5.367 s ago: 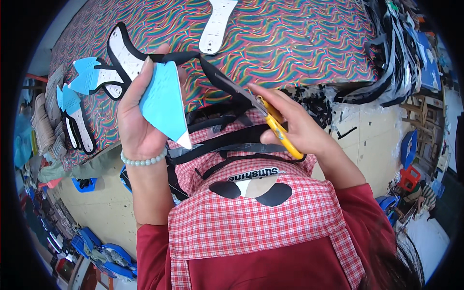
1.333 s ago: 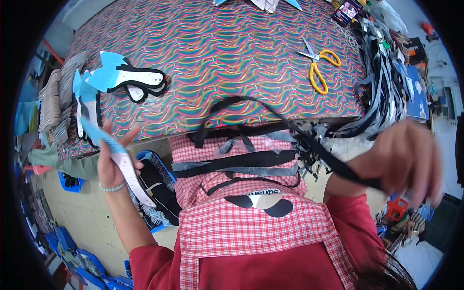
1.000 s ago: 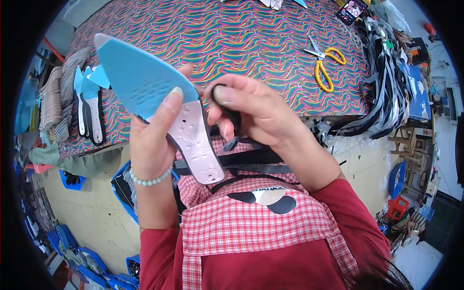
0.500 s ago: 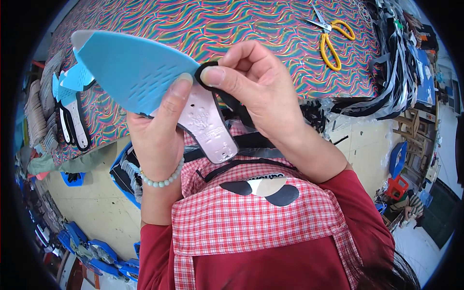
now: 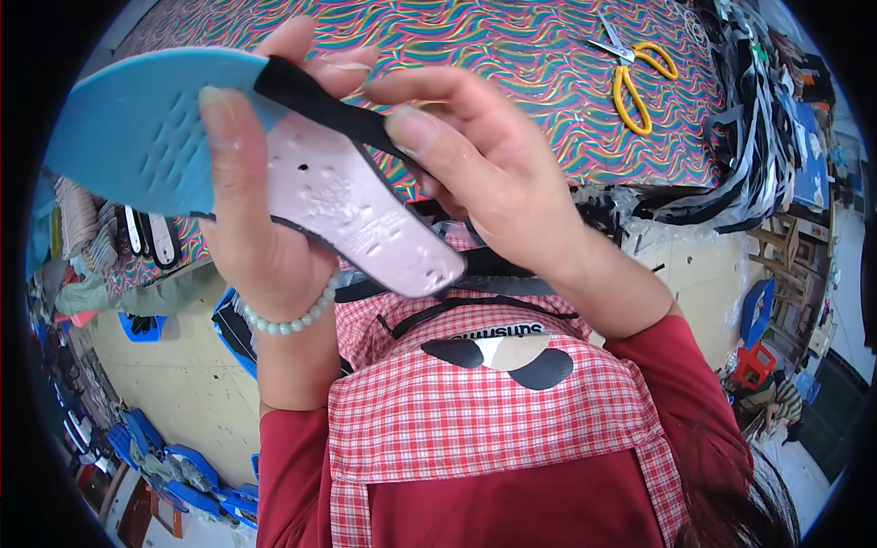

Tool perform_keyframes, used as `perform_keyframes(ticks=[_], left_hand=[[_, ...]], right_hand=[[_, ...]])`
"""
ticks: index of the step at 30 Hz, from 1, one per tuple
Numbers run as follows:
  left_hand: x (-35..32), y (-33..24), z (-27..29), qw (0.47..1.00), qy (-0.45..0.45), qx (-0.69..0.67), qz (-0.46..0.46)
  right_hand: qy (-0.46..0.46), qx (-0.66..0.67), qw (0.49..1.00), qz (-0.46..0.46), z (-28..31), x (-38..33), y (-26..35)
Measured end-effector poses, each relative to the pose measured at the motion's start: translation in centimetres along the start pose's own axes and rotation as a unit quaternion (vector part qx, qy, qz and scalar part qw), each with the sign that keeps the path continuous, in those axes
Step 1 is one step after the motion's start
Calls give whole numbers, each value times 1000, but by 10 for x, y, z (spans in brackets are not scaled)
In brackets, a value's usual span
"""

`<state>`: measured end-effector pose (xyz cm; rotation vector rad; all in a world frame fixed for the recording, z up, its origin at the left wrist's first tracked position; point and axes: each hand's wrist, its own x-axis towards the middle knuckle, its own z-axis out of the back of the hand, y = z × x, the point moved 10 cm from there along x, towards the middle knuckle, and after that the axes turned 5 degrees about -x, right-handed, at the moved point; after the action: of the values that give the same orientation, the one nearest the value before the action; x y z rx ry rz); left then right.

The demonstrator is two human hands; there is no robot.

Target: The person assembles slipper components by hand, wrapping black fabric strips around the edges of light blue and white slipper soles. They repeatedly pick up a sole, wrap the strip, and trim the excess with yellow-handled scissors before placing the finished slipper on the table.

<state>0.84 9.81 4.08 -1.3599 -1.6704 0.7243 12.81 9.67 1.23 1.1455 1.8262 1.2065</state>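
Note:
My left hand (image 5: 251,196) grips a shoe insole, its thumb across the upper face and its fingers behind. The insole's front part (image 5: 137,110) is blue with short raised marks, and its narrow heel part (image 5: 352,205) is pale pink with a dark edge and a small dark hole. Along the far edge lies a black strip (image 5: 320,102), stretched flat from the blue part toward the heel. My right hand (image 5: 484,164) pinches this strip between thumb and forefinger beside the insole's waist. The right hand's other fingers are partly hidden.
Yellow-handled scissors (image 5: 630,78) lie open on the patterned tablecloth (image 5: 512,46). Black and clear strips (image 5: 731,173) hang in a bundle at the right. Several more insoles (image 5: 151,236) and grey striped pieces (image 5: 78,215) lie at the left. Blue bins (image 5: 187,466) stand on the floor.
Both the insole and my left hand have moved left and nearer the camera. The black strip, bunched under my right thumb before, now lies flat along the insole's edge.

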Motion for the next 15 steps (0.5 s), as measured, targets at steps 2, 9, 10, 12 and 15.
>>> perform_keyframes(ticks=[2,9,10,12,15], left_hand=[[-4,-1,0,999,-30,-7,8],[-3,7,4,997,-64,20,26],[-3,10,6,996,-83,22,31],[2,22,8,991,-112,32,63],[14,47,-7,980,4,192,59]], right_hand=[[-30,27,999,6,8,-11,-13],[-3,-57,998,-27,14,-21,-25],[1,-106,994,-32,15,-20,-25],[12,-203,978,-40,17,-17,-23],[-128,-418,873,218,32,-12,21]])
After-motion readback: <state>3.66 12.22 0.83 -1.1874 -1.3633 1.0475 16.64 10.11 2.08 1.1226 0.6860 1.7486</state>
